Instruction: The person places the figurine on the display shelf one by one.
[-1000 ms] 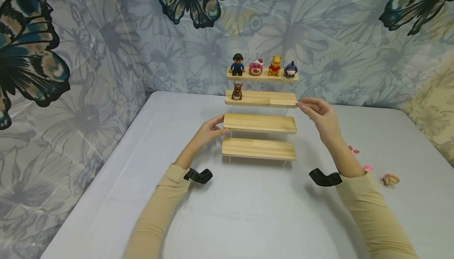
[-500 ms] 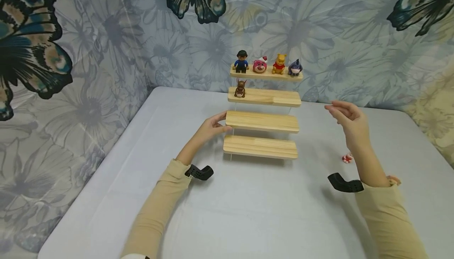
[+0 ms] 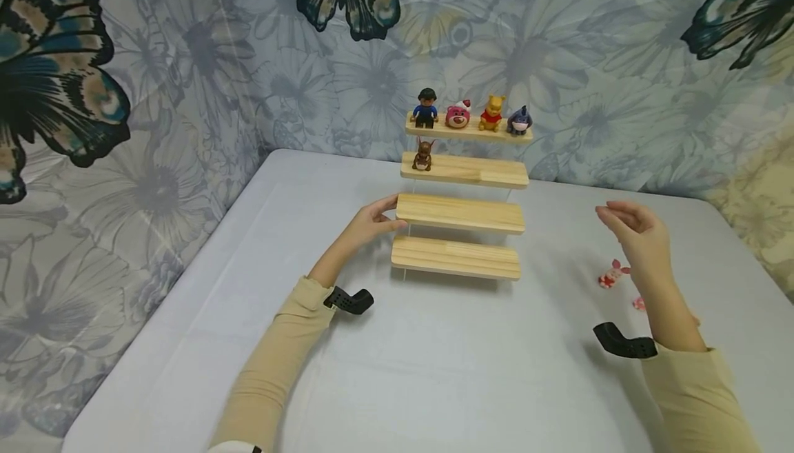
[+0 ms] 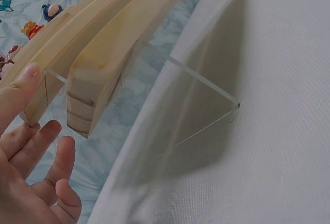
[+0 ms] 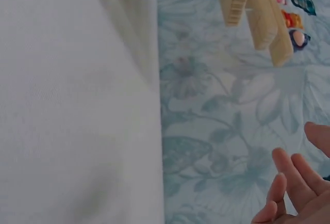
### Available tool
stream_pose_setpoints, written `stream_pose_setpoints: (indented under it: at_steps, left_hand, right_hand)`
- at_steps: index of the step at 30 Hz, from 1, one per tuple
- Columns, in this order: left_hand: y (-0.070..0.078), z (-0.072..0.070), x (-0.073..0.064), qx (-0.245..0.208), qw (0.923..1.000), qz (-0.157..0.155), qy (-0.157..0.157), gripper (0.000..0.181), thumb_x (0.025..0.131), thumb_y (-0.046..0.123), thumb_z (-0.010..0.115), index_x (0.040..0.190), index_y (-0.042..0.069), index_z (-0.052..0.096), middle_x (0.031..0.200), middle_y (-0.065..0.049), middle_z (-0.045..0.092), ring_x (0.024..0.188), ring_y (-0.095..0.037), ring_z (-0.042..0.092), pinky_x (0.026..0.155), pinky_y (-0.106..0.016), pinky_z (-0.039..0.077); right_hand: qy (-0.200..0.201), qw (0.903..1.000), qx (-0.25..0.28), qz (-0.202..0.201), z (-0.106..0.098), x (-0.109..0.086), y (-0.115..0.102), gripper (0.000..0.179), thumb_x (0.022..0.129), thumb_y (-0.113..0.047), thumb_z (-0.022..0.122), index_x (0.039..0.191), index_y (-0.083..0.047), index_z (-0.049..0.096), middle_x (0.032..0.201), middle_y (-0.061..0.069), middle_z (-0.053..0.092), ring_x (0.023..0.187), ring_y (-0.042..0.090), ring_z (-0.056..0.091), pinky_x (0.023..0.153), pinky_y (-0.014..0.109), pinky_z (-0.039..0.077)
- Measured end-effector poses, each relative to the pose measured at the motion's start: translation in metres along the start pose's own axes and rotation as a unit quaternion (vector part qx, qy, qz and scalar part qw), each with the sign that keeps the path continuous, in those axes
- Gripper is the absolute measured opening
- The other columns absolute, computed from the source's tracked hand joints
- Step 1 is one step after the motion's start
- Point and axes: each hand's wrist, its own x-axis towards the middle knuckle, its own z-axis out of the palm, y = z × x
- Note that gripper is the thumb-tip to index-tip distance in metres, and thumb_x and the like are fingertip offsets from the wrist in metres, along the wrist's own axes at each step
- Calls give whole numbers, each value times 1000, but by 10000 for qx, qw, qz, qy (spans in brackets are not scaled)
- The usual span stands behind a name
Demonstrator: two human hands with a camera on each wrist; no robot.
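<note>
My left hand [image 3: 370, 225] grips the left end of a tiered display stand at its second shelf from the bottom [image 3: 460, 213]. In the left wrist view the thumb [image 4: 23, 92] lies against the shelf's face, with fingertips at its end. My right hand [image 3: 642, 243] hangs above the table to the right of the stand, fingers loosely bent and holding nothing. Several small toy figures stand along the top shelf [image 3: 471, 133], among them a Winnie the Pooh figure [image 3: 491, 114]. A brown kangaroo-like figure [image 3: 422, 155] stands at the left of the shelf below.
A pink piglet figure [image 3: 611, 275] is on the white table [image 3: 434, 356] below my right hand. Another small pink thing [image 3: 639, 304] shows beside the right wrist, which partly hides what lies behind it. A patterned cloth wall [image 3: 372, 94] rises behind the table.
My right hand has moved away from the second shelf's right end, outward to the right and lower, over the loose figures. My left hand stays at the stand; the view has shifted slightly.
</note>
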Motion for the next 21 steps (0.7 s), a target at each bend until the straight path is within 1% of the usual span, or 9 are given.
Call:
stream_pose_setpoints:
  at_steps: [3, 5, 6, 9, 13, 15, 18, 20, 21]
  left_hand:
    - [0, 1, 0, -31, 10000, -23, 36, 59, 74, 16, 56, 124, 8, 25, 118, -7, 36, 80, -21, 47, 69, -29, 37]
    - [2, 1, 0, -11, 10000, -41, 64, 59, 74, 15, 56, 124, 7, 26, 118, -7, 36, 80, -20, 47, 70, -28, 37]
    - [2, 0, -1, -3, 10000, -25, 64, 59, 74, 15, 56, 124, 7, 26, 118, -7, 36, 80, -20, 47, 70, -28, 36]
    - [1, -1, -1, 10, 10000, 34, 26, 59, 75, 15, 55, 124, 5, 25, 118, -7, 35, 81, -20, 47, 70, -29, 37]
    - [-7, -3, 3, -4, 10000, 30, 24, 61, 73, 21, 57, 124, 9, 26, 117, -4, 36, 81, -18, 47, 70, -28, 36]
    - [-14, -3, 7, -45, 10000, -7, 75, 63, 70, 25, 59, 124, 13, 28, 116, -2, 38, 80, -17, 48, 70, -27, 37]
    - [-23, -2, 11, -44, 9999, -11, 129, 66, 67, 30, 61, 123, 16, 29, 115, 1, 40, 78, -14, 49, 69, -26, 37]
    - [-25, -1, 11, -54, 9999, -1, 140, 66, 67, 29, 61, 123, 16, 29, 115, 1, 39, 78, -14, 49, 69, -26, 37]
    - [-25, -1, 11, -53, 9999, -4, 140, 66, 67, 30, 61, 123, 16, 29, 115, 2, 39, 79, -14, 48, 69, -26, 37]
  right_hand:
    - [252, 9945, -997, -218, -9, 8, 25, 36, 73, -27, 56, 106, -13, 50, 97, -3, 52, 85, 8, 41, 61, 19, 30]
    - [454, 9875, -1453, -411, -15, 15, 42, 37, 71, -29, 58, 104, -16, 52, 98, -5, 52, 84, 8, 41, 62, 20, 29]
    - [511, 9812, -1789, -518, -18, 18, 49, 38, 70, -32, 58, 105, -19, 51, 99, -7, 51, 84, 10, 39, 64, 21, 28]
    - [457, 9780, -1912, -701, -24, 22, 60, 38, 69, -29, 60, 105, -18, 52, 101, -5, 50, 87, 13, 37, 68, 23, 25]
    - [127, 9754, -2107, -630, -26, 16, 55, 39, 71, -28, 58, 107, -14, 51, 104, -1, 48, 88, 19, 36, 66, 31, 27]
    - [98, 9706, -2347, -525, -30, 19, 70, 40, 70, -33, 57, 107, -19, 51, 105, -4, 47, 88, 20, 35, 62, 32, 29]
    - [108, 9628, -2668, -408, -41, 28, 105, 42, 69, -38, 56, 109, -26, 48, 107, -8, 45, 88, 20, 37, 58, 30, 31]
    - [76, 9566, -2889, -370, -48, 34, 125, 44, 68, -42, 55, 110, -31, 46, 108, -11, 44, 85, 18, 37, 56, 30, 31]
    - [58, 9551, -2946, -306, -50, 35, 129, 45, 68, -42, 55, 111, -31, 44, 109, -10, 43, 83, 18, 39, 57, 30, 31]
